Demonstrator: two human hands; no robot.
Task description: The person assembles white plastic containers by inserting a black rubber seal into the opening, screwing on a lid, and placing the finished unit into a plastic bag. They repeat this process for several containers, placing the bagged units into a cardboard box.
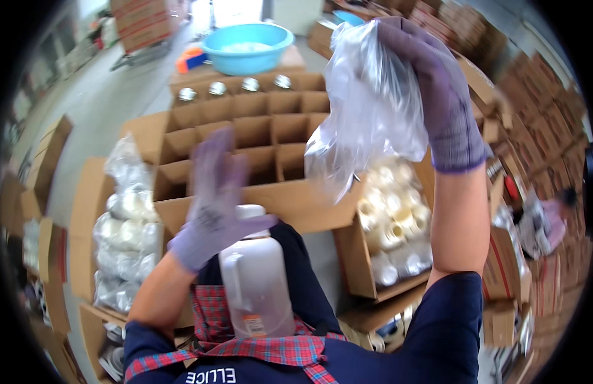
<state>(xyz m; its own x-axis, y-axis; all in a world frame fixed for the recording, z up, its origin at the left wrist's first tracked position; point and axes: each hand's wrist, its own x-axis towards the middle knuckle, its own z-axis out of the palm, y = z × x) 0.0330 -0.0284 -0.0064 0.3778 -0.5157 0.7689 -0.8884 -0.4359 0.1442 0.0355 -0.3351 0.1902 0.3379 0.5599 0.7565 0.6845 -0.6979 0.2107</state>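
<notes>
My right hand [437,96], in a purple-grey knit glove, is raised at the upper right and grips a crumpled clear plastic bag [373,109] by its top. The bag hangs loosely; whether anything is inside I cannot tell. In my lap a translucent white plastic jug [258,281] with a side handle and a white cap stands against my red plaid apron [210,307]. My gloved left hand [216,198], blurred by motion, is spread with its thumb stretched out above the jug. No object shows in that palm.
Ahead stands a divided cardboard carton [245,192] with several silver-topped items in its back row. Bagged white plastic parts fill a left box [85,211]; cream-coloured ones lie in a right box [354,269]. Behind is a blue basin [219,61]. Another person [552,221] sits far right.
</notes>
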